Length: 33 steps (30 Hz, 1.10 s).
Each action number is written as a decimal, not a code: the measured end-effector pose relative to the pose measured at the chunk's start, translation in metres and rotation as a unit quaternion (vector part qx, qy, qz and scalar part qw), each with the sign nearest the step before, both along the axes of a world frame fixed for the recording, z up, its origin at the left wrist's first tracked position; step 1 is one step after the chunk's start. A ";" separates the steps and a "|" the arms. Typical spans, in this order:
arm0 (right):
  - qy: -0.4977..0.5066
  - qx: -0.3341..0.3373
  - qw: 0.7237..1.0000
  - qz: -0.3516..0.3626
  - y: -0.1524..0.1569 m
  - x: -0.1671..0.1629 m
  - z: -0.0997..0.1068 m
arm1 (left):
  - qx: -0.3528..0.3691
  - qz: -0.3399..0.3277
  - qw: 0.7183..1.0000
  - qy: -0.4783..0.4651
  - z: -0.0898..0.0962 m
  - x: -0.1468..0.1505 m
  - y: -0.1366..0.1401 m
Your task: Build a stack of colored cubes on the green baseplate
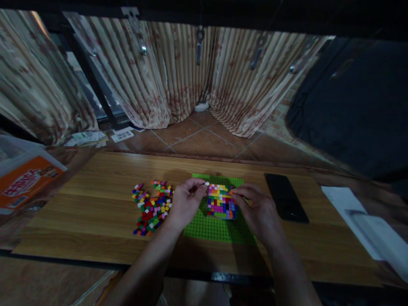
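Observation:
A green studded baseplate [207,229] lies on the wooden table, bearing a raised block of many-coloured toy bricks [219,204]. My left hand [188,199] is at the block's left upper corner, thumb and forefinger pinching a small white brick [207,184]. On the other side, my right hand [256,208] reaches in, its fingertips closed together on a small orange brick [231,192] at the block's right edge; whether that brick is loose or attached is unclear. A scattered pile of loose bricks [153,210] lies to the left of my left hand.
A black phone-like slab [286,197] lies right of the baseplate on the table [95,204]. White papers or flat boxes [360,221] are at the far right. An orange-labelled plastic container [28,178] stands at the far left. Striped curtains [178,72] hang beyond.

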State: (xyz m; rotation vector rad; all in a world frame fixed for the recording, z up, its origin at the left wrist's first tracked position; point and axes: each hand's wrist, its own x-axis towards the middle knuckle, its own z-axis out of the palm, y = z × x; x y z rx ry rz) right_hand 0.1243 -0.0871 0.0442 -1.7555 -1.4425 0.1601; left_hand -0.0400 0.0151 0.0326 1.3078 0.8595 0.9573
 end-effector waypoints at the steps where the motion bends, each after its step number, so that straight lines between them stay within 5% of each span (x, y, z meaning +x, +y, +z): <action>1: -0.002 -0.001 1.000 -0.002 0.000 0.000 -0.001 | 0.001 -0.001 1.000 0.001 -0.001 0.000 0.000; 33: 0.162 -0.036 0.980 -0.105 0.019 -0.006 -0.015 | 0.004 -0.015 0.999 0.028 -0.001 -0.001 -0.002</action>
